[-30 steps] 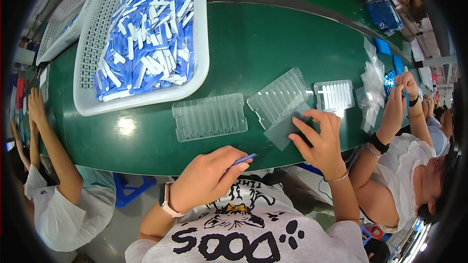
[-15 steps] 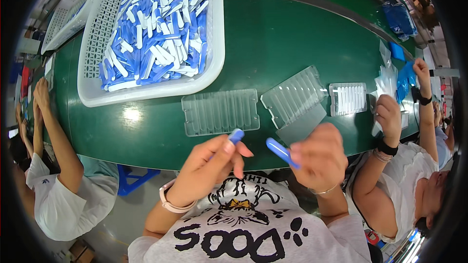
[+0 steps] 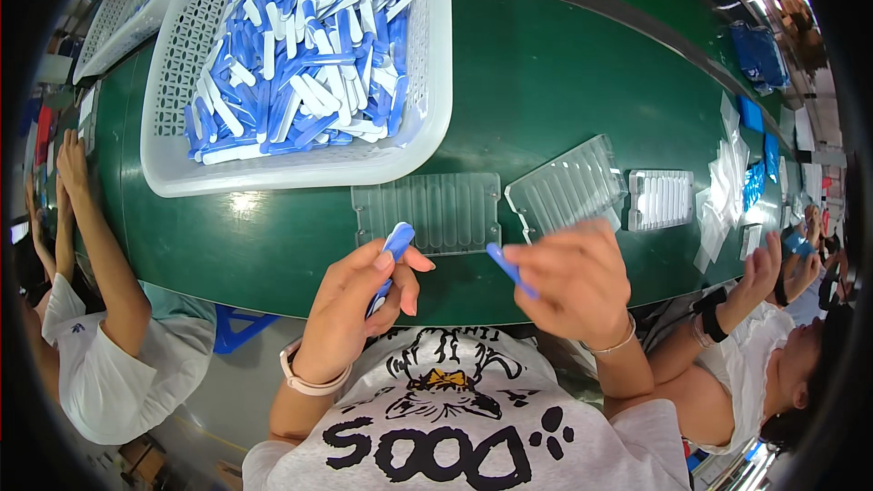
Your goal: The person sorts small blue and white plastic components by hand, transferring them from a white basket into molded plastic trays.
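My left hand [image 3: 350, 305] is closed on a slim blue-and-white plastic piece [image 3: 398, 238] with a rounded end, pinched under the thumb. More blue shows lower between those fingers, so whether it holds one piece or more is unclear. In my right hand [image 3: 577, 280], slightly blurred, a blue slim plastic piece [image 3: 511, 270] sticks out from the fingertips toward the left. Just beyond my hands lies a clear ribbed plastic tray [image 3: 427, 209] with long slots. A second clear tray [image 3: 566, 186] lies tilted to its right, partly behind my right hand.
A white perforated basket [image 3: 309, 173] heaped with blue and white pieces [image 3: 309, 64] stands at the far left. A smaller-looking tray [image 3: 661, 198] with white strips and clear bags [image 3: 723, 200] lie on the green table [image 3: 564, 64] at right. Co-workers sit on both sides.
My left hand has shifted slightly left, and its piece now points up more. The right hand has moved a little left and up. The co-worker's hand at right has drawn back from the bags.
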A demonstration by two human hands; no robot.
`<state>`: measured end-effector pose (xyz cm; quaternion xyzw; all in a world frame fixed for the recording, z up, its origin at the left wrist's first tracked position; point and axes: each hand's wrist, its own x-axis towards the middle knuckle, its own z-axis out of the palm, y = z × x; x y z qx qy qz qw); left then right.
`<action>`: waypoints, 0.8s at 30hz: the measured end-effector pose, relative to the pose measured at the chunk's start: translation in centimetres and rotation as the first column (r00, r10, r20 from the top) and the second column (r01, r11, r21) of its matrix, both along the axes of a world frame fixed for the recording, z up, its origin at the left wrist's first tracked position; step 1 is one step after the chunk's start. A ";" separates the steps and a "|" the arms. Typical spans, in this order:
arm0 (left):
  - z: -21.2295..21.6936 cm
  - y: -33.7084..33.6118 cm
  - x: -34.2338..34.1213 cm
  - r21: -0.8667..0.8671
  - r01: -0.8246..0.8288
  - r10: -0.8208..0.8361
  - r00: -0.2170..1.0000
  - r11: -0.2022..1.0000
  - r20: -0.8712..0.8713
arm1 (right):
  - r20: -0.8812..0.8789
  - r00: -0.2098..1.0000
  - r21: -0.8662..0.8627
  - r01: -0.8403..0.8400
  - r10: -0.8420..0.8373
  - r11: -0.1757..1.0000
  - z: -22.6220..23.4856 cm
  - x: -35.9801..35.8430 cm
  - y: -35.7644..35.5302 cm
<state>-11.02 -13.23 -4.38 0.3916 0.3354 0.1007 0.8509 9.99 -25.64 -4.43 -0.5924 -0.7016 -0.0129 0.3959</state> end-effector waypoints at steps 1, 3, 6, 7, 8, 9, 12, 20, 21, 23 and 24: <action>0.1 0.0 0.0 0.047 0.014 -0.013 1.000 0.999 -0.025 | -0.119 0.989 -0.138 0.073 -0.090 0.988 0.1 -0.1 0.5; 0.0 0.0 -0.1 0.090 0.029 -0.025 0.999 0.995 -0.048 | -0.263 0.940 -0.222 0.161 -0.218 0.962 -0.5 -0.4 0.9; -0.2 0.1 -0.3 0.220 0.048 -0.019 0.991 0.974 -0.133 | -0.371 0.854 -0.310 0.256 -0.364 0.916 -0.1 -0.6 2.3; -0.2 0.2 -0.3 0.165 0.024 -0.003 0.992 0.986 -0.126 | -0.305 0.906 -0.282 0.208 -0.293 0.937 0.0 -0.4 2.9; -0.2 0.2 -0.4 0.109 0.001 0.012 0.993 0.994 -0.121 | -0.235 0.947 -0.257 0.157 -0.220 0.953 0.0 -0.4 3.4; -0.1 0.3 -0.5 0.110 -0.003 0.017 0.992 0.994 -0.121 | -0.279 0.936 -0.258 0.142 -0.214 0.956 -0.5 -0.7 3.8; 0.0 0.3 -0.8 -0.044 -0.013 0.011 0.999 0.999 -0.039 | -0.225 0.942 -0.348 0.160 -0.248 0.924 -0.7 -0.6 4.8; 0.5 0.0 -1.1 -0.041 0.002 -0.005 0.998 0.999 -0.056 | -0.086 0.962 -0.590 0.160 -0.259 0.791 1.4 0.0 6.1; 0.6 0.0 -1.3 -0.039 0.000 -0.003 0.998 0.999 -0.057 | -0.087 0.963 -0.589 0.158 -0.257 0.793 1.3 0.2 6.2; 0.5 0.1 -1.6 -0.052 0.020 -0.023 0.999 0.998 -0.049 | -0.128 0.985 -0.610 0.011 -0.113 0.792 1.1 1.2 6.5; 0.5 0.3 -1.8 -0.050 0.019 -0.021 0.999 0.999 -0.047 | -0.127 0.986 -0.608 0.011 -0.110 0.794 1.2 1.4 6.7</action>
